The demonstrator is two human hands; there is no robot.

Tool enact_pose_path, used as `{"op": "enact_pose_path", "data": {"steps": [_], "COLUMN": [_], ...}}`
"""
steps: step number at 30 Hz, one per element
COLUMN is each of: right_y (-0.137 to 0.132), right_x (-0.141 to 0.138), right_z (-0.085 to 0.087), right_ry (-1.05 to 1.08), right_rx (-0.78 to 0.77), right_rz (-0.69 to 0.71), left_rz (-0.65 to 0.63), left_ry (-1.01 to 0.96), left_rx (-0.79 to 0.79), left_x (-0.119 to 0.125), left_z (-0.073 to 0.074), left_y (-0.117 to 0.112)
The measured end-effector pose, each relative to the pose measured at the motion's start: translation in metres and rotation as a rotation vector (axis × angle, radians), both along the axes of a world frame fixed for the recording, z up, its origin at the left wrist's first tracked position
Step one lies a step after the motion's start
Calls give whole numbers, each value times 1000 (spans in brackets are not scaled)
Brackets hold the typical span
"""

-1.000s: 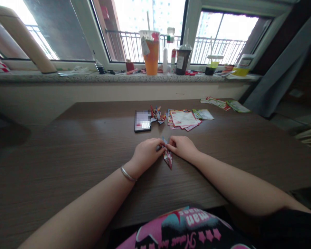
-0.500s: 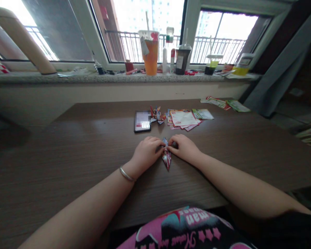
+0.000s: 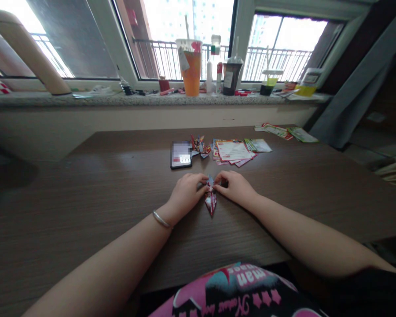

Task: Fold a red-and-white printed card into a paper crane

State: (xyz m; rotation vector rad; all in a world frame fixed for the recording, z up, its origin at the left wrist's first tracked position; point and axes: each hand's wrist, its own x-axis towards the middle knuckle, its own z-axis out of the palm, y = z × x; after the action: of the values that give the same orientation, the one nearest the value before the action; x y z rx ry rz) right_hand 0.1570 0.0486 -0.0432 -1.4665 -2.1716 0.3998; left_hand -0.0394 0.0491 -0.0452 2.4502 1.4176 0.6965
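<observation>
A small folded paper piece [image 3: 210,200], red with printed colours and pointed toward me, lies on the brown wooden table [image 3: 86,198]. My left hand [image 3: 185,192], with a silver bracelet on its wrist, pinches the piece's upper left side. My right hand [image 3: 235,187] pinches the upper right side. Both hands rest on the table with fingers curled in toward the paper. The part of the paper under the fingertips is hidden.
Behind my hands lie a phone [image 3: 181,154], several finished folded paper figures [image 3: 200,146] and a pile of printed leaflets [image 3: 234,151]. More leaflets [image 3: 285,131] sit at the far right. The windowsill [image 3: 119,99] holds an orange drink cup [image 3: 191,66], a bottle and other cups.
The folded paper has turned slightly, its point swinging from the right to straight toward me, and both hands have shifted a little farther up the table.
</observation>
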Motion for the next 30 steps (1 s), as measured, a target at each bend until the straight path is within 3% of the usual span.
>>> {"op": "enact_pose_path", "data": {"steps": [14,21,30], "right_y": [0,-2,-1], "right_x": [-4,-4,-4], "right_z": [2,5,5], "right_ry": [-131,-200,-193], "right_rx": [87,126,86], "right_rz": [85,65,68], "left_rz": [21,23,69], "left_ry": [247,256,174], "left_rx": [103,129,-1], "left_x": [3,2,-1], "left_z": [5,5,0], "left_y": [-5,-4,2]}}
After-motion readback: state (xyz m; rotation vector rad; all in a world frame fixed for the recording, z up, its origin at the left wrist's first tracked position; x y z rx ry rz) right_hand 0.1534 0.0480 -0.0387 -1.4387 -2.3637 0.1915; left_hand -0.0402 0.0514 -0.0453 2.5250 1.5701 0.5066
